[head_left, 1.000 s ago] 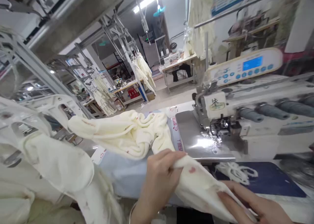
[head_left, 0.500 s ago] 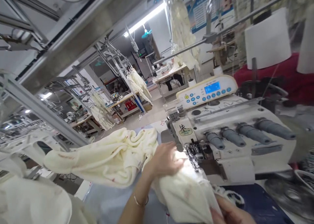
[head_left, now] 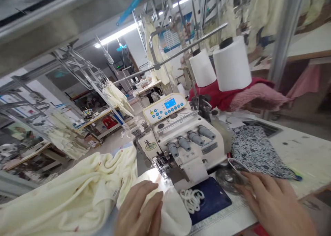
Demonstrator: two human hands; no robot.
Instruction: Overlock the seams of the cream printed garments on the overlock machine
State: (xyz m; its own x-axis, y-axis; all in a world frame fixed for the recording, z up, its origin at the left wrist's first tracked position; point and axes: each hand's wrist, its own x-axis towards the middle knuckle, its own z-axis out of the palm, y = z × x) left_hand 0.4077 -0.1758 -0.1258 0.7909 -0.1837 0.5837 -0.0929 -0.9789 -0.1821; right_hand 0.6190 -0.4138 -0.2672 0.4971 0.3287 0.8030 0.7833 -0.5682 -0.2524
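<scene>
My left hand point(head_left: 141, 208) lies with bent fingers on a cream fabric piece point(head_left: 177, 212) in front of the lit needle area of an overlock sewing machine point(head_left: 178, 136). The fabric runs up to the presser foot. At the right, my right hand point(head_left: 276, 201) reaches to a round metal dish point(head_left: 224, 180) and a pale-rimmed loop beside it. Its thumb and forefinger are apart; whether they touch the loop is unclear. A pale yellow plush garment point(head_left: 77, 191) lies bunched left of the machine. White looped cord point(head_left: 192, 199) rests on a dark blue pad point(head_left: 216, 201).
Two white thread cones point(head_left: 232, 65) stand behind the machine, near red and pink cloth point(head_left: 258, 94). Floral fabric point(head_left: 258, 151) lies on the white table at right. A metal beam point(head_left: 64, 22) crosses overhead. Hanging garments and other workstations are farther back.
My right hand has let go of the cream fabric and moved right to the metal dish. My left hand has drawn back slightly from the needle. The view has swung right.
</scene>
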